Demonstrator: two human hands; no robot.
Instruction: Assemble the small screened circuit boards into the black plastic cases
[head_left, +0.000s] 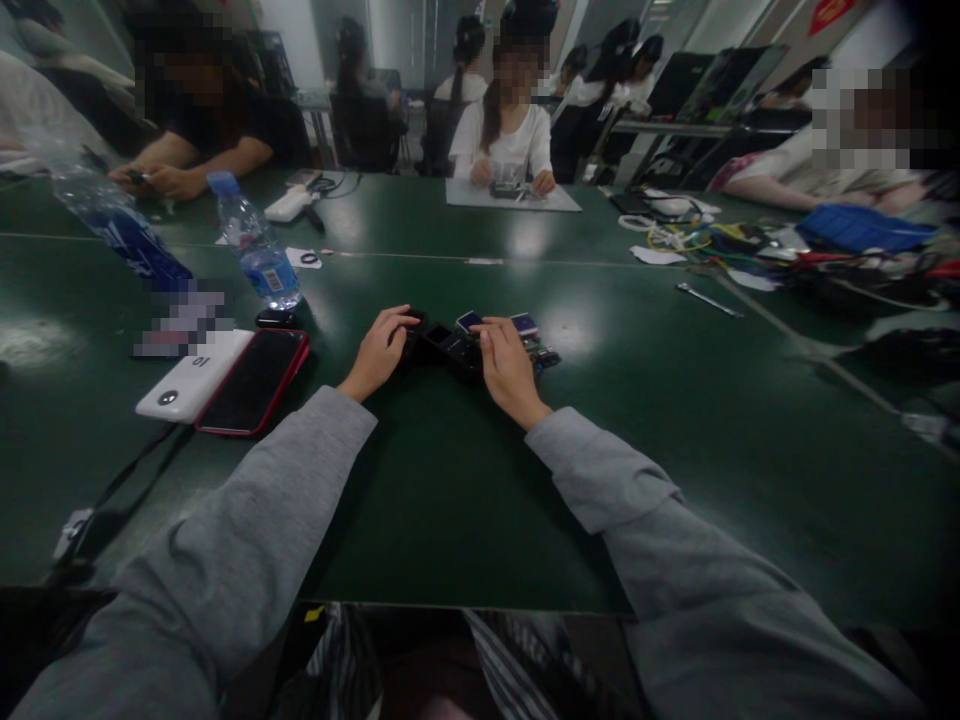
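Person in loose grey long sleeves and striped clothing, seen from the wearer's own viewpoint.
Toward seven o'clock, the left sleeve (255,520) is plain, soft-looking grey fabric, creased along its length, ending at the wrist of a bare left hand (377,347). Toward five o'clock, the right sleeve (697,570) matches, with a thick fold behind the cuff; the right hand (507,365) is bare too. At six o'clock, dark-and-pale striped cloth (341,655) shows, blurred.
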